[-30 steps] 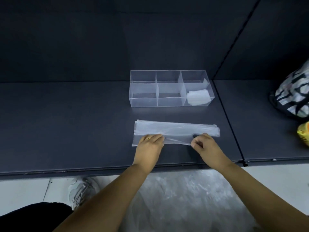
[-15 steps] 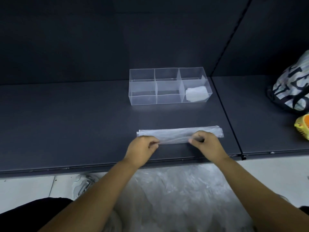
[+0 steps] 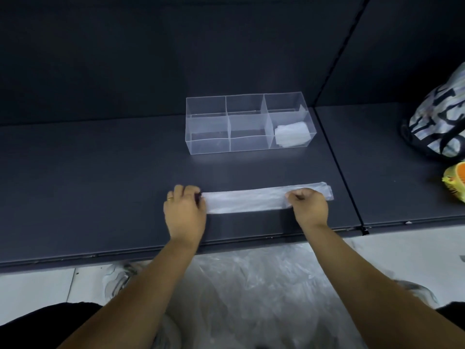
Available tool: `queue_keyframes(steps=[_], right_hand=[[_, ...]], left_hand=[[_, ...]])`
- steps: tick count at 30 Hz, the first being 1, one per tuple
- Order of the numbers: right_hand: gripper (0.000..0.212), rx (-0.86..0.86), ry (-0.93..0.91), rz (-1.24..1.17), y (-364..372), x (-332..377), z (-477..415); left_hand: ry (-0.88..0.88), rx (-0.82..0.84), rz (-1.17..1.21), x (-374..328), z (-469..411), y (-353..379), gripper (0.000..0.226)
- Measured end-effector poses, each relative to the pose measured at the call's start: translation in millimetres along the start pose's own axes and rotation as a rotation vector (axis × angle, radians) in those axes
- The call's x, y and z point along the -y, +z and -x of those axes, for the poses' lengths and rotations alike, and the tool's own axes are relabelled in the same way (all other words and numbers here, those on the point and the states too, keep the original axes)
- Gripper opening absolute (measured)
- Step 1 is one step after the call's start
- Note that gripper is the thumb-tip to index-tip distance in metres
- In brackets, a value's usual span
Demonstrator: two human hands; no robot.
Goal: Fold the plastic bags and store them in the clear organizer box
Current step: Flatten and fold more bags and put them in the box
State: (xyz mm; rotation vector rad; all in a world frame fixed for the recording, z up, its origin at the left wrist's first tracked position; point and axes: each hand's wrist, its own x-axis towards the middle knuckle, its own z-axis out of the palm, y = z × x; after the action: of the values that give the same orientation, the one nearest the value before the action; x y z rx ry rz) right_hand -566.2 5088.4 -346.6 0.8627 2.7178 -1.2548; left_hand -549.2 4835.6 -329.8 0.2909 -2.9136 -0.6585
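Observation:
A plastic bag (image 3: 247, 202), folded into a long narrow strip, lies flat on the dark shelf (image 3: 100, 187) near its front edge. My left hand (image 3: 185, 210) presses on the strip's left end, fingers curled. My right hand (image 3: 308, 204) is closed on the strip near its right end, and a short piece sticks out past it. Behind the strip stands the clear organizer box (image 3: 208, 147) with three compartments. A folded white bag (image 3: 292, 134) sits in the right compartment; the other two hold nothing.
A heap of loose clear plastic bags (image 3: 251, 285) lies below the shelf's front edge, between my arms. A patterned bag (image 3: 437, 122) and a yellow-orange object (image 3: 455, 182) sit on the neighbouring shelf at the right. A seam (image 3: 337, 157) divides the two shelves.
The bag went from a wider band to a narrow strip as its near edge was folded over. Both hands then slid apart toward the strip's ends.

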Motion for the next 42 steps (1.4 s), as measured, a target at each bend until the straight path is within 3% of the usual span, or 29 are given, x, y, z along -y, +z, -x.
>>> queue_keyframes(steps=[2, 4, 6, 8, 11, 13, 15, 16, 19, 22, 28, 32, 36, 38, 42], right_hand=[[0.014, -0.019, -0.005, 0.042, 1.3, 2.2, 0.6], [0.015, -0.029, 0.012, 0.081, 2.1, 5.3, 1.2], [0.016, -0.033, 0.057, 0.097, 2.1, 10.7, 2.3], [0.017, -0.103, 0.052, 0.175, 1.5, 17.3, 5.1], [0.019, -0.239, -0.316, 0.164, 5.2, 23.8, 18.9], [0.029, 0.018, -0.652, 0.111, 16.4, 25.2, 33.2], [0.043, 0.339, -0.789, 0.272, 29.3, 15.4, 43.2], [0.049, 0.403, -0.804, 0.386, 32.1, 6.0, 42.2], [0.061, 0.323, -0.766, 0.588, 17.0, -23.4, 19.0], [0.062, 0.191, -0.597, 0.636, -19.7, -43.8, -12.6], [0.037, 0.065, -0.376, 0.409, -69.7, -47.6, -52.5], [0.024, 0.080, -0.314, 0.515, -71.7, -34.3, -61.3], [0.016, 0.089, -0.377, 0.591, -70.9, -37.9, -52.2], [0.018, 0.093, -0.378, 0.495, -73.1, -41.9, -41.9], [0.016, 0.259, -0.075, -0.017, -89.5, -42.3, -12.4]], left_hand=[[0.271, -0.054, -0.023, -17.1, 17.1, 10.6, 0.028], [0.470, 0.085, -0.042, -31.1, 34.2, 27.8, 0.043], [0.440, 0.280, -0.174, -33.8, 44.3, 41.5, 0.064], [0.354, 0.365, -0.285, -25.9, 46.6, 53.7, 0.078], [0.345, 0.376, -0.348, -19.4, 46.7, 62.7, 0.079], [0.347, 0.396, -0.360, -19.0, 45.9, 62.5, 0.080], [0.363, 0.396, -0.358, -17.0, 45.0, 62.3, 0.084], [0.377, 0.393, -0.355, -15.8, 44.0, 60.9, 0.084], [0.407, 0.368, -0.334, -14.3, 39.9, 54.8, 0.081], [0.437, 0.373, -0.351, -14.8, 38.6, 51.6, 0.081], [0.488, 0.370, -0.360, -12.0, 34.8, 51.2, 0.080], [0.544, 0.397, -0.394, -7.4, 23.7, 48.2, 0.082], [0.608, 0.435, -0.458, 1.3, 5.6, 48.8, 0.084], [0.642, 0.456, -0.490, -0.4, -3.1, 46.0, 0.087], [0.623, 0.442, -0.371, -28.2, 3.8, 38.4, 0.099]])
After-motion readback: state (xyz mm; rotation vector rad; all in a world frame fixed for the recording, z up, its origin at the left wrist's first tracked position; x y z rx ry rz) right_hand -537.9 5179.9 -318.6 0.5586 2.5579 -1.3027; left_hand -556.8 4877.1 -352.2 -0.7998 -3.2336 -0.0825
